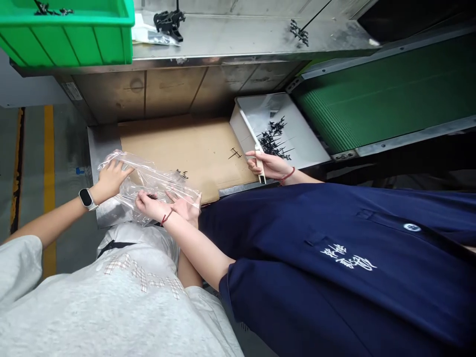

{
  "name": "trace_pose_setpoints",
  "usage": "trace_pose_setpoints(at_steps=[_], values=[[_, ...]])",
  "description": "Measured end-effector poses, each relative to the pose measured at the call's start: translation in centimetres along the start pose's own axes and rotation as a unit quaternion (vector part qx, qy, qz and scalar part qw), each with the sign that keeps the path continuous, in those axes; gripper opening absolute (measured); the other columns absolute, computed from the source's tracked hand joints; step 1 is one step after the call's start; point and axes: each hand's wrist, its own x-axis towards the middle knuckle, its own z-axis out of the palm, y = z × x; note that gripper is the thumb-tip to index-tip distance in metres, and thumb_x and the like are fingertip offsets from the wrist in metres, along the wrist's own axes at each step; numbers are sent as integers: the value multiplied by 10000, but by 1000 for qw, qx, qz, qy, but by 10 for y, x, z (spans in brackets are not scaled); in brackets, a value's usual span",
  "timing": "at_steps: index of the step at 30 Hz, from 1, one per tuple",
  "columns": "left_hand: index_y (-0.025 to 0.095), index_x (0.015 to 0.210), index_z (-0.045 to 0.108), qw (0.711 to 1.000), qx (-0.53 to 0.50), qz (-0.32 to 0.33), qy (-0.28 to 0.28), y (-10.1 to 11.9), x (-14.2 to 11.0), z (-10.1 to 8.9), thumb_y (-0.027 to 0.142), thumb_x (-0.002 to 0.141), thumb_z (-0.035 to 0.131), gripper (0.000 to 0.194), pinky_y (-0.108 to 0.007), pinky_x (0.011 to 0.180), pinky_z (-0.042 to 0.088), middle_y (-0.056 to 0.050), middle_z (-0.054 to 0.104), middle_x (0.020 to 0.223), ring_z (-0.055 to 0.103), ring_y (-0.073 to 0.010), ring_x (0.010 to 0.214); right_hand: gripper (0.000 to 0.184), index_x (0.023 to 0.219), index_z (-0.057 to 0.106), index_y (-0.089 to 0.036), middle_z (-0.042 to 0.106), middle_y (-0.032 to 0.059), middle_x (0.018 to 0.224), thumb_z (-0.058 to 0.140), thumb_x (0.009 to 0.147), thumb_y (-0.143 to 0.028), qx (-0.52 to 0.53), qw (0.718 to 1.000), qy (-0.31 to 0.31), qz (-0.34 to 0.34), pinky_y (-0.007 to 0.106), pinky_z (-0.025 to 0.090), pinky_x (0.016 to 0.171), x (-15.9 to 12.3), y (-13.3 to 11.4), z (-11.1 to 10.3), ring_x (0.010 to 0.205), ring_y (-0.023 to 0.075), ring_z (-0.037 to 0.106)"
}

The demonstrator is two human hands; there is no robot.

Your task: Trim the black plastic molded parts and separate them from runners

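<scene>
Left hand [111, 179] at the bag [147, 171], its closure unclear; right hand [188, 207] spread, fingers apart. The bag spans the counter's [104, 139] front-left corner, 1 co-worker's hand [150, 204] over it; even, gentle tension should limit snagging.

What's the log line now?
left hand: on clear, crinkled plastic bag; right hand: touching bag; co-worker's hand: at bag; black parts: in white rectangular bin

Beyond the left hand [112, 176], a ribbed green plastic crate [67, 47] stands on a metal shelf [230, 38]. A green conveyor belt [390, 94] lies well to the right of the right hand [189, 208], and a yellow floor stripe [49, 144] runs left of the left hand.
</scene>
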Motion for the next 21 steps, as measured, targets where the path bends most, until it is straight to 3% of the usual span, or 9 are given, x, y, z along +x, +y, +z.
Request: trace_pose_setpoints(at_steps=[3, 7, 14, 16, 18, 21], values=[[225, 1465, 460, 998, 34, 42, -19, 4, 8, -13, -34, 679, 656, 850, -518, 1089, 328, -218, 452, 1451, 391, -413, 1347, 303, 1079, 655, -159, 678, 83, 1103, 382, 952, -192, 47, 999, -14, 5, 362, 582, 812, -6, -9, -6, 1072, 168, 643], [245, 1499, 419, 994, 30, 88, -54, 8, 9, -15, -64, 652, 658, 933, -544, 1109, 313, -203, 490, 1431, 391, -441, 1359, 378, 1110, 644, -142, 643, 122, 1206, 316, 937, -219, 99, 994, -33, -9, 394, 556, 899, -28, -13, -38, 1183, 159, 605], [251, 1492, 425, 991, 45, 114, -57, -2, 22, -25, -27, 565, 781, 1032, -608, 1125, 239, -203, 471, 1462, 364, -455, 1371, 363, 1066, 636, -80, 637, 123, 1099, 354, 906, -242, 192, 981, 8, 0, 222, 552, 620, -66, -22, -99, 1010, 100, 681], [248, 1466, 466, 992, 44, 113, -37, -9, 32, -31, -22, 533, 802, 1028, -610, 1147, 188, -197, 410, 1515, 305, -453, 1412, 360, 1080, 641, -83, 647, 135, 1108, 374, 896, -239, 98, 994, 41, -24, 203, 560, 674, -78, -27, -108, 1049, 90, 679], [225, 1418, 528, 993, 35, 112, 1, -21, 43, -42, 61, 551, 828, 932, -611, 1165, 132, -182, 335, 1569, 226, -454, 1454, 353, 1126, 649, -162, 675, 131, 1109, 396, 908, -277, -108, 987, 97, -64, 246, 575, 815, -83, -28, -102, 1124, 105, 665], [138, 1359, 579, 992, 23, 106, 65, -48, 56, -70, 490, 695, 763, 774, -621, 1166, 35, -183, 236, 1610, 75, -467, 1492, 389, 1266, 588, -316, 716, 126, 1075, 548, 890, -406, -271, 945, 168, -77, 450, 546, 967, -71, -26, -69, 1156, 227, 665]])
